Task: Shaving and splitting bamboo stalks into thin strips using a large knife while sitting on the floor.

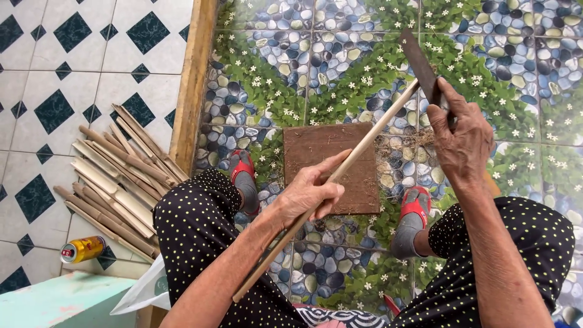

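Gripping, left hand: fingers closed around the long pale bamboo strip at mid-length, slanted above the brown square board.
Right hand: clenched on the dark flat-bladed knife, edge touching the strip's upper end.
Handling: likely light, stiff, springy; splintery edges.

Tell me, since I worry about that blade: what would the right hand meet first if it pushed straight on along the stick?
Judging loosely, only the stick itself: the right hand sets the blade on its far end, and past that lies patterned floor. Depth is unclear.
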